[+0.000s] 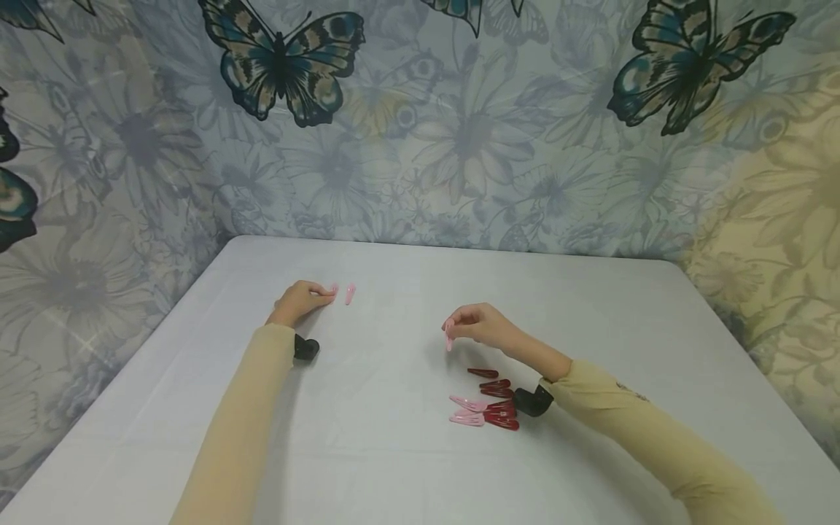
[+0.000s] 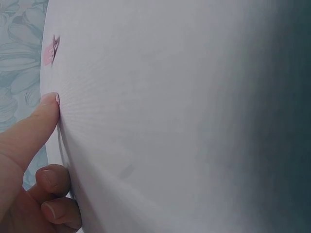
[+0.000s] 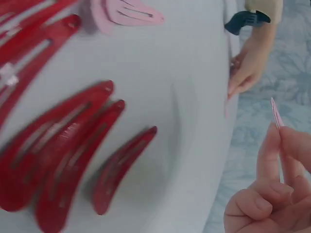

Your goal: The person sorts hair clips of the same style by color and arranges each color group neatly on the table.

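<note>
Pink clip (image 1: 449,341): your right hand (image 1: 482,324) is pinching it.
Second clip (image 1: 334,289): your left hand (image 1: 300,300) is partly hiding it; pinch unclear.

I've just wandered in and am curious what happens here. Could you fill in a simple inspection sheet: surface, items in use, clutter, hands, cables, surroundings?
Surface: white table, with arm shadows on it.
Items in use: red clips and pink clips grouped near the right wrist; a lone pink clip lies near the left hand.
Clutter: nothing seen.
Hands: the right hand pinches a held pink clip; the left's fingertips are at another pink clip, pinched or merely touched, I cannot tell.
Cables: nothing seen.
Surroundings: butterfly-and-flower patterned backdrop.
</note>
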A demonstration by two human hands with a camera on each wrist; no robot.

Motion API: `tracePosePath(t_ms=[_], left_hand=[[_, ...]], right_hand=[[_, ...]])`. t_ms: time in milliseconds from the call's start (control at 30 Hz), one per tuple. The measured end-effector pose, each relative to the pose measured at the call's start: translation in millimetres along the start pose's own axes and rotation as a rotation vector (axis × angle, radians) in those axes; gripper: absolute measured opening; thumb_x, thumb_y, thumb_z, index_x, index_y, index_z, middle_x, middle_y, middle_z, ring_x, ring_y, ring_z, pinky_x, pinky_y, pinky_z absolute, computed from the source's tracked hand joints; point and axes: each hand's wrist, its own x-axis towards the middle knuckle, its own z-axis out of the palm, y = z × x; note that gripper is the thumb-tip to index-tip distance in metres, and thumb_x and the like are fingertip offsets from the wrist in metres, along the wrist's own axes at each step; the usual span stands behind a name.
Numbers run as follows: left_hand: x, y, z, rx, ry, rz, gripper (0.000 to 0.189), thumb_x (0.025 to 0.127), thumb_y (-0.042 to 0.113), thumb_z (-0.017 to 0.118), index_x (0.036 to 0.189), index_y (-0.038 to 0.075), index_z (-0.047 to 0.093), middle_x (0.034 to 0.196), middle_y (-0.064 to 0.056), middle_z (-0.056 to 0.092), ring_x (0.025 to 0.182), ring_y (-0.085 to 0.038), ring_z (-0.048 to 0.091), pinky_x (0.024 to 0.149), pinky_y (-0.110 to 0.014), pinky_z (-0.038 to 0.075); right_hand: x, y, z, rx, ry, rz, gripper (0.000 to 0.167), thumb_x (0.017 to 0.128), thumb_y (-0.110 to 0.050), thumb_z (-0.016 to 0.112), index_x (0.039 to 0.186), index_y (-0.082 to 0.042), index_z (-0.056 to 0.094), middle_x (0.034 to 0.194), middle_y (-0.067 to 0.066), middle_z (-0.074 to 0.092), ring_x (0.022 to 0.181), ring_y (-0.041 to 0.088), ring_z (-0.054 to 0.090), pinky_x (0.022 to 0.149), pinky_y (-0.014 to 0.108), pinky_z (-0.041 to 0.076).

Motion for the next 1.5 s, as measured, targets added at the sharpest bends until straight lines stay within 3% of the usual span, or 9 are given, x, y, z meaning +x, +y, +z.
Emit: tracePosePath(t_ms=[133, 267, 433, 567, 900, 1133, 1233, 1333, 1500], left_hand=[[1.2, 0.7, 0.1, 0.007, -0.009, -0.027, 0.038, 0.097, 0.031, 0.059, 0.122, 0.002, 0.063, 0.148, -0.026, 0.042, 0.140, -0.052, 0.030, 0.106, -0.079, 0.011], [4.5, 0.0, 0.7, 0.007, -0.009, -0.033, 0.038, 0.097, 0.031, 0.060, 0.121, 0.002, 0.064, 0.147, -0.026, 0.043, 0.140, -0.052, 0.030, 0.105, -0.080, 0.011], [8.8, 0.3, -0.7, 0.009, -0.004, 0.001, 0.037, 0.097, 0.030, 0.061, 0.119, 0.001, 0.065, 0.145, -0.028, 0.045, 0.138, -0.049, 0.036, 0.110, -0.072, 0.018], [9.3, 2.6, -4.3, 0.020, -0.015, -0.009, 0.037, 0.096, 0.029, 0.061, 0.120, 0.001, 0.065, 0.146, -0.028, 0.044, 0.138, -0.047, 0.037, 0.113, -0.065, 0.025], [9.8, 3.5, -2.5, 0.029, -0.040, -0.043, 0.036, 0.096, 0.028, 0.063, 0.122, 0.003, 0.064, 0.148, -0.026, 0.042, 0.140, -0.046, 0.035, 0.113, -0.064, 0.025], [14.5, 2.5, -2.6, 0.058, -0.061, -0.010, 0.037, 0.097, 0.028, 0.061, 0.122, 0.001, 0.064, 0.146, -0.029, 0.043, 0.139, -0.045, 0.037, 0.115, -0.058, 0.028], [12.7, 1.2, -3.6, 0.072, -0.062, -0.024, 0.039, 0.098, 0.031, 0.059, 0.122, 0.001, 0.064, 0.147, -0.028, 0.043, 0.139, -0.046, 0.037, 0.114, -0.060, 0.028], [8.2, -0.1, -2.9, 0.082, -0.051, -0.054, 0.039, 0.098, 0.034, 0.058, 0.122, 0.004, 0.064, 0.149, -0.027, 0.041, 0.139, -0.047, 0.035, 0.112, -0.067, 0.024], [5.6, -0.6, 0.2, 0.070, -0.023, -0.077, 0.038, 0.097, 0.033, 0.060, 0.121, 0.005, 0.064, 0.150, -0.026, 0.040, 0.140, -0.051, 0.031, 0.107, -0.077, 0.016]], right_hand=[[8.6, -6, 1, -0.039, 0.011, -0.011, 0.027, 0.095, -0.014, 0.061, 0.112, 0.006, 0.068, 0.114, 0.018, 0.071, 0.107, 0.024, 0.063, 0.093, 0.038, 0.049], [20.0, -10, 5, -0.075, 0.038, -0.076, 0.029, 0.096, -0.013, 0.060, 0.117, 0.006, 0.067, 0.124, 0.020, 0.067, 0.120, 0.033, 0.060, 0.098, 0.043, 0.050], [40.2, -17, 13, -0.111, 0.130, -0.101, 0.019, 0.093, -0.009, 0.064, 0.104, 0.005, 0.071, 0.108, 0.020, 0.073, 0.101, 0.030, 0.067, 0.083, 0.029, 0.052], [59.5, -23, 25, -0.041, 0.171, -0.066, 0.011, 0.088, -0.007, 0.069, 0.093, 0.003, 0.070, 0.091, 0.018, 0.074, 0.087, 0.028, 0.068, 0.073, 0.023, 0.046], [98.5, -35, 45, 0.086, 0.252, 0.032, 0.013, 0.084, -0.008, 0.072, 0.094, -0.001, 0.069, 0.094, 0.016, 0.075, 0.082, 0.018, 0.065, 0.069, 0.023, 0.040], [118.8, -29, 48, 0.173, 0.334, 0.094, 0.015, 0.084, -0.010, 0.073, 0.093, 0.001, 0.069, 0.085, 0.010, 0.074, 0.065, 0.011, 0.046, 0.056, 0.021, 0.033], [128.2, -28, 53, 0.186, 0.353, 0.097, 0.015, 0.083, -0.007, 0.073, 0.094, 0.003, 0.069, 0.086, 0.014, 0.075, 0.068, 0.012, 0.054, 0.063, 0.021, 0.039], [136.5, -27, 59, 0.188, 0.345, 0.102, 0.017, 0.083, -0.006, 0.073, 0.096, 0.004, 0.070, 0.096, 0.017, 0.074, 0.089, 0.020, 0.064, 0.081, 0.025, 0.044], [149.0, -26, 67, 0.149, 0.336, 0.146, 0.022, 0.082, -0.007, 0.073, 0.101, 0.005, 0.071, 0.112, 0.016, 0.070, 0.105, 0.023, 0.059, 0.091, 0.030, 0.045]])
